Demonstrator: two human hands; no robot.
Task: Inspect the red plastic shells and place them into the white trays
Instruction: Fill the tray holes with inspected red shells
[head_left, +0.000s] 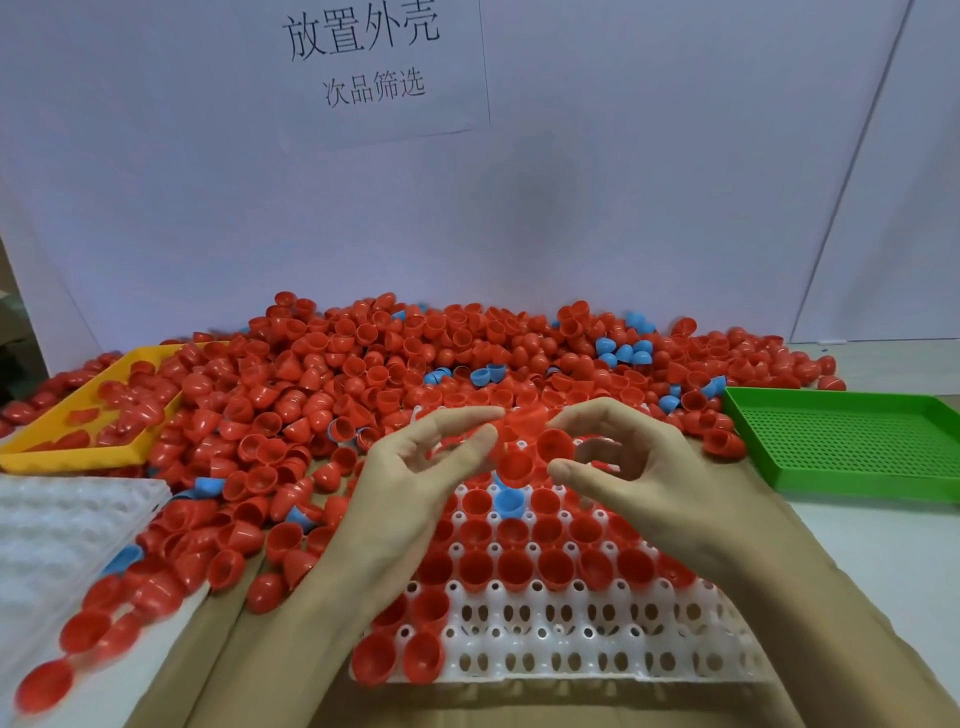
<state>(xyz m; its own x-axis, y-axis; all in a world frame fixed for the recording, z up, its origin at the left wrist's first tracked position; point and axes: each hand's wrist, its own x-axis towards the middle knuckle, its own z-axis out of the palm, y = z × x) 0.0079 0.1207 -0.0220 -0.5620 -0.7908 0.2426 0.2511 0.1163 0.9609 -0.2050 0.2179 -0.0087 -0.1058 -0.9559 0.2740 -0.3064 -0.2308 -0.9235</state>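
A big heap of red shells (363, 374), mixed with a few blue ones, covers the table's far side. The white tray (571, 642) lies in front of me, its far rows filled with red shells and one blue shell (508, 501). Both hands hover over the tray's far end. My left hand (431, 462) pinches a blurred red shell (524, 415) between finger and thumb. My right hand (628, 467) curls its fingers round another red shell (555, 444). A third red shell (514, 467) shows just below them; which hand holds it is unclear.
A second white tray (67, 519) sits at the left edge with loose red shells beside it. A yellow tray (78, 454) holding several red shells stands at far left. An empty green perforated tray (841, 441) stands at right. A paper sign hangs on the back wall.
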